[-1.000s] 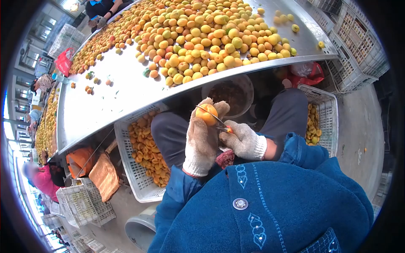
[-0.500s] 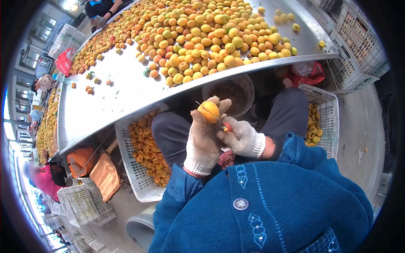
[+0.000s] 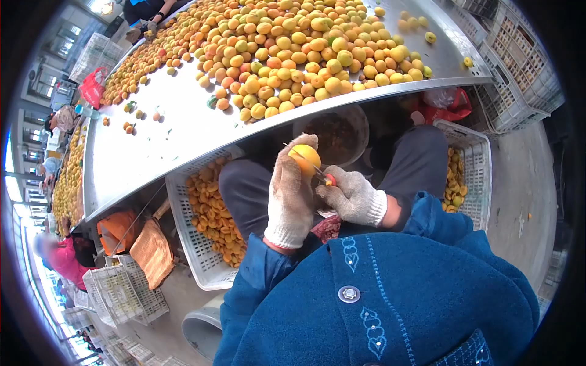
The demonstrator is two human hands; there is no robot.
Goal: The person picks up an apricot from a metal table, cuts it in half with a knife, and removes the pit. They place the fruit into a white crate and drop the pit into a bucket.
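My left hand (image 3: 290, 192), in a soiled white knit glove, is wrapped round a yellow-orange apricot (image 3: 305, 158) above my lap. A small knife (image 3: 328, 179) with a red and yellow handle is gripped in my gloved right hand (image 3: 354, 196). Its thin blade lies across the apricot's near face, and the tip shows beyond the fruit on the left. Below and to the left stands a white crate (image 3: 204, 277) of apricot halves (image 3: 210, 210). Beyond both hands, under the table edge, a round tub (image 3: 360, 143) holds dark brown bits.
A metal table (image 3: 165, 155) heaped with whole apricots (image 3: 293, 58) curves ahead. By my right knee is another crate (image 3: 482, 183) with cut fruit. Stacked crates (image 3: 519, 79) stand at right, a grey bucket (image 3: 201, 332) below left. Other people work at far left and across the table.
My left hand has turned and its fingers now fold behind the apricot. The apricot has rolled slightly with it, while the knife stays against the fruit.
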